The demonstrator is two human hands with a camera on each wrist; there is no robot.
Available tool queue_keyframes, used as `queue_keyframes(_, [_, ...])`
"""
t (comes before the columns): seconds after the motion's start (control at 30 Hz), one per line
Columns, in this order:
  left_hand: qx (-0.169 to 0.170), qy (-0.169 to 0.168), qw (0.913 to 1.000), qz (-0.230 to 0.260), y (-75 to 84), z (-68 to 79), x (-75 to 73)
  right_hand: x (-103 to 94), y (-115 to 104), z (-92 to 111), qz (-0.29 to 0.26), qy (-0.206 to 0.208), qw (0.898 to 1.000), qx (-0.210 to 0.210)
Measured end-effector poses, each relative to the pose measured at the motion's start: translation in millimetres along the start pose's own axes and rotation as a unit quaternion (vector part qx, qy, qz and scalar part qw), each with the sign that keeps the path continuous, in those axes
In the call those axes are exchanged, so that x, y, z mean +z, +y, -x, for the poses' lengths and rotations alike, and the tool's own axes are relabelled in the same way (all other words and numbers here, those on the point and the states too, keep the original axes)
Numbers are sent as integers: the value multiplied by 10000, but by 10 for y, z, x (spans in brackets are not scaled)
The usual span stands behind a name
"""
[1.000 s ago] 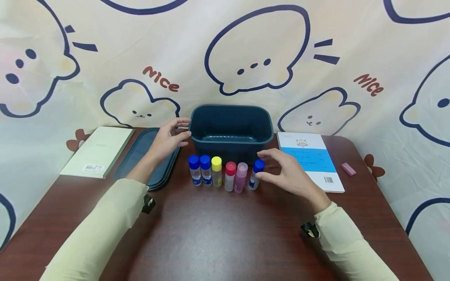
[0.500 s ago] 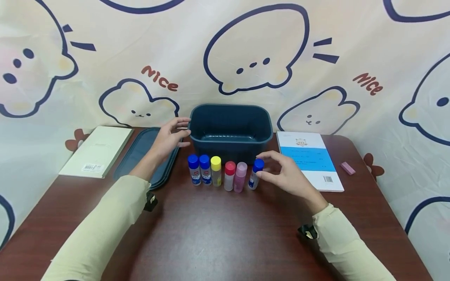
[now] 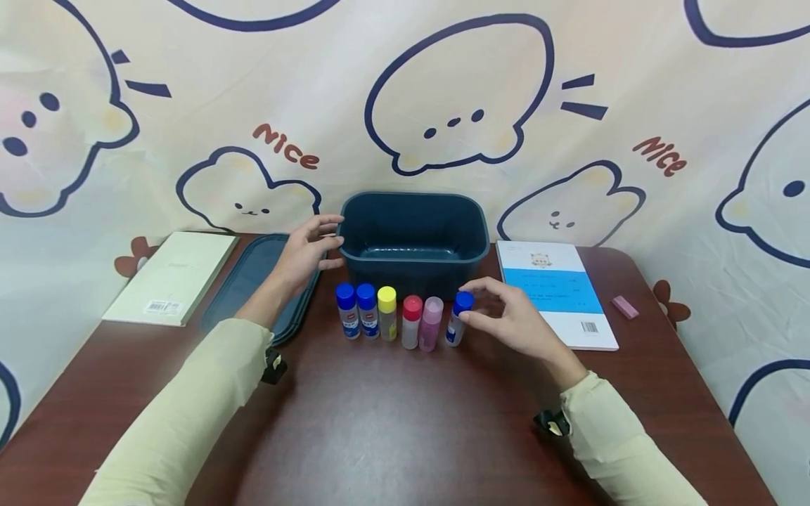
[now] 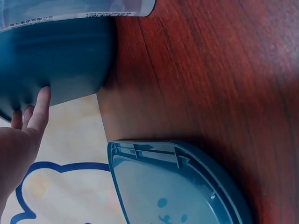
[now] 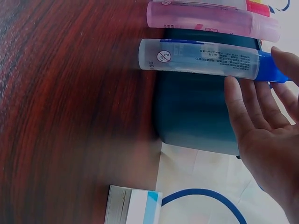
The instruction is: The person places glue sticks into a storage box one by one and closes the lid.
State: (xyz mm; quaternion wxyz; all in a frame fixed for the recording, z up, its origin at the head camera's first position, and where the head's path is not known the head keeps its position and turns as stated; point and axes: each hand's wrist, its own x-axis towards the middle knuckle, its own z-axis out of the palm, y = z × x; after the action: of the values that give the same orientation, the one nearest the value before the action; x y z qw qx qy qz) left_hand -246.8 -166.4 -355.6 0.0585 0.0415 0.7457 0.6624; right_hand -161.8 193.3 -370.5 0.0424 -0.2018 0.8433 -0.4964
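Observation:
My left hand (image 3: 304, 247) is at the left wall of a dark teal bin (image 3: 414, 274); in the left wrist view, its extended fingertips (image 4: 43, 95) touch that wall. At the right end of a row of upright bottles stands a clear glue bottle (image 3: 453, 329) with a blue cap. Thumb and fingers of my right hand (image 3: 515, 316) are around its upper part, the thumb over the cap in the right wrist view. Beside it are a pink bottle (image 3: 429, 327), a red-capped one (image 3: 410, 325), a yellow-capped one (image 3: 388, 320) and two more with blue caps (image 3: 356, 295).
A teal lid (image 3: 247, 281) lies under my left forearm, beside a pale green book (image 3: 171, 277) at far left. To the right are a blue-and-white book (image 3: 557, 288) and a small pink eraser (image 3: 625, 307). A printed cloth hangs behind the table.

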Motion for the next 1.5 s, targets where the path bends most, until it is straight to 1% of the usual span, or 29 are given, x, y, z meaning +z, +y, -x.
queue_keyframes(0.2, [27, -50, 9999, 99, -35, -13, -2, -21, 15, -5, -62, -2, 10000, 37])
queue_keyframes(0.43, [68, -75, 9998, 189, -54, -5, -25, -68, 9, 7, -140, 161, 9998, 5])
queue_keyframes(0.57, [63, -72, 9997, 235, -68, -11, -5, -126, 0, 11, -9, 298, 9995, -55])
queue_keyframes(0.73, [39, -79, 9996, 283, -84, -25, 30, -188, -43, -4, 241, 388, 9989, -121])
queue_keyframes(0.87, [67, -47, 9996, 280, -83, -20, 22, -204, -83, -41, 305, 487, 9981, -241])
queue_keyframes(1.1, [49, -17, 9998, 215, -76, 3, -12, -210, -132, -88, 243, 612, 9972, -352])
queue_keyframes(1.23, [44, -56, 9998, 198, -83, 0, -12, -257, -158, -108, 229, 669, 9967, -396])
queue_keyframes(1.5, [169, -69, 9997, 191, -79, -6, -7, -360, -277, -184, 230, 831, 9945, -600])
